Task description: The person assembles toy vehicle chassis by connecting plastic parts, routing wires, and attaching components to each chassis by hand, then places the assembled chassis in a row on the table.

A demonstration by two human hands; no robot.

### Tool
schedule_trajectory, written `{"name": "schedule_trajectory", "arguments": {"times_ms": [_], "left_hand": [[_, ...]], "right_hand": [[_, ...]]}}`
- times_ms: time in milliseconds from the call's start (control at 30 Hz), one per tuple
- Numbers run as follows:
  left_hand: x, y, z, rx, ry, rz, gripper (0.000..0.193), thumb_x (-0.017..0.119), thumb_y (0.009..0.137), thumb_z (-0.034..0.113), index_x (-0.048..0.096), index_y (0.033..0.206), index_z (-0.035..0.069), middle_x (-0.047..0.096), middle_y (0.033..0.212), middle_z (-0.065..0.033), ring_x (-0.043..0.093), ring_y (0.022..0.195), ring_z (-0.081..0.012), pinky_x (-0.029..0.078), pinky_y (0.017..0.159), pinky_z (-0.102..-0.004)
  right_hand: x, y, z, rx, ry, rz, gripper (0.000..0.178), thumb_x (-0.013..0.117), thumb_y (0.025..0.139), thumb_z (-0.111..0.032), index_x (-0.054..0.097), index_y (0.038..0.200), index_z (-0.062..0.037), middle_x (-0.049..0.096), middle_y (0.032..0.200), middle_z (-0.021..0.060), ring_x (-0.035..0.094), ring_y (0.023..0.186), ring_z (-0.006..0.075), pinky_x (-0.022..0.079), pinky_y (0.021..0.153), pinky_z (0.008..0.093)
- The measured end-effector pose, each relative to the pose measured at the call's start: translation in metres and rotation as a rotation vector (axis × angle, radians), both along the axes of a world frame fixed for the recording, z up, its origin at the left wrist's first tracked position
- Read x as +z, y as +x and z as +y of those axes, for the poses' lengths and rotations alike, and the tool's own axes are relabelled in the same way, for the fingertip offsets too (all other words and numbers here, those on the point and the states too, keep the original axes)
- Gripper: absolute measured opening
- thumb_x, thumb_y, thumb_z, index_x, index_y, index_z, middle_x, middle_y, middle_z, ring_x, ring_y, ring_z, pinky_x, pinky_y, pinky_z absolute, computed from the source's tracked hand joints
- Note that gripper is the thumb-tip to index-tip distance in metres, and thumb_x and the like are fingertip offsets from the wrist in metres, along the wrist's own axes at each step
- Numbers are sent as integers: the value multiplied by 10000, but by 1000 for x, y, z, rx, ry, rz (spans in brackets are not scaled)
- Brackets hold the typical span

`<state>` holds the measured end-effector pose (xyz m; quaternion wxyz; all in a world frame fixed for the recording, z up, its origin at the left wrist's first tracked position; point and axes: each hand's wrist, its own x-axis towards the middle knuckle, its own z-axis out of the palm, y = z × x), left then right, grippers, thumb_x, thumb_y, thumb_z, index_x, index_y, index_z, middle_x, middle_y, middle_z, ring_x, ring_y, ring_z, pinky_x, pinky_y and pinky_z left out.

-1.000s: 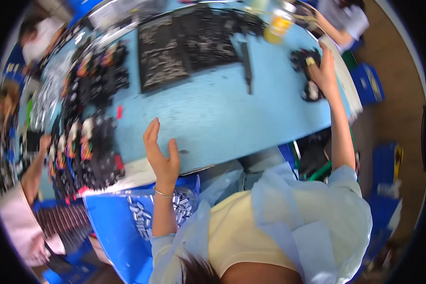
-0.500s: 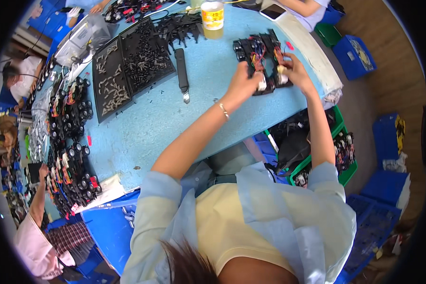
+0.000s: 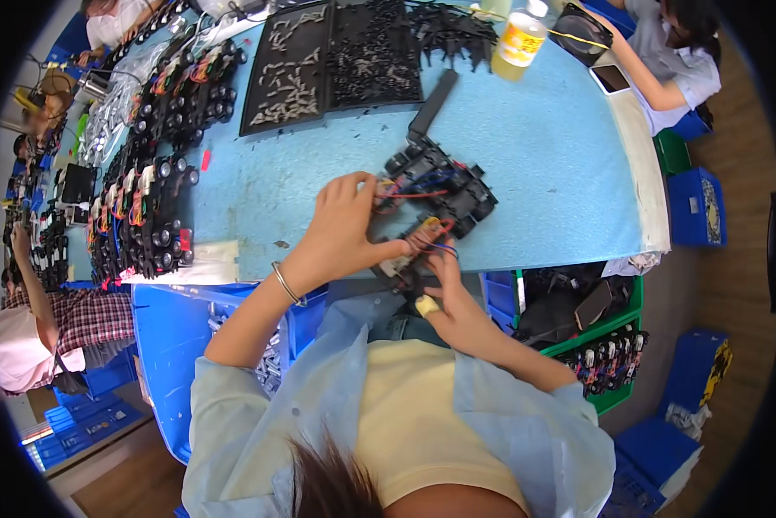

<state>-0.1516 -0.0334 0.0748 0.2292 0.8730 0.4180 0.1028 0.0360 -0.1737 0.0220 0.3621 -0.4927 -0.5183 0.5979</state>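
- Fingers of the left hand (image 3: pixel 336 229), partly spread, grip two wired black chassis (image 3: pixel 467 205) at the desk's (image 3: pixel 561 173) near edge, apparently keeping them together.
- Half-curled, the right hand (image 3: pixel 459 315) holds their nearer end, seemingly for steadiness.

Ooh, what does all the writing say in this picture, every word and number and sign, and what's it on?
Nothing here can be read clearly.
Bottle: marks on its yellow-and-white label, too small and blurred.
Blue bin at the right: a small pale patch, too small.
Phone: nothing readable.
Black wheeled assemblies at the left hand and right hand: no writing I can make out.
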Motion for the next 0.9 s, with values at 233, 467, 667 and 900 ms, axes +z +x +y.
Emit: {"name": "schedule_trajectory", "arguments": {"times_ms": [233, 467, 667, 900], "left_hand": [[-15, -51, -5, 127, 148, 63, 1127, 813, 567, 496, 287, 1375, -88, 366, 1349, -255, 338, 1277, -412, 245, 1077, -518], [-18, -50, -10, 169, 190, 18, 1158, 828, 553, 443, 233, 1417, -46, 343, 1365, -261, 276, 1337, -414, 185, 1085, -599], [-12, -68, 37, -40, 98, 85, 1117, 797, 557, 360, 213, 1448, 23, 313, 1408, -230, 232, 1375, -399, 133, 1121, -591], [-7, -74, 56, -148, 13, 103, 1125, 797, 548, 269, 191, 1473, 62, 312, 1427, -194, 222, 1393, -377, 121, 1136, -575]], "right_hand": [[42, -23, 56, 319, 46, -362, 766, 527, 874, -32, 83, 1499, -55, 518, 1286, 234, 594, 1110, 290, 485, 865, 372], [75, 22, 217, 124, 505, -576, 175, 597, 832, -32, 621, 996, 22, 662, 886, 133, 645, 784, 250, 514, 695, 344], [13, 33, 335, 167, 818, -1015, 201, 629, 796, 4, 642, 995, -15, 670, 923, 124, 654, 843, 260, 521, 726, 336], [0, 26, 353, 202, 819, -1129, 223, 645, 774, -16, 652, 998, -19, 668, 901, 125, 648, 833, 271, 511, 735, 329]]}}
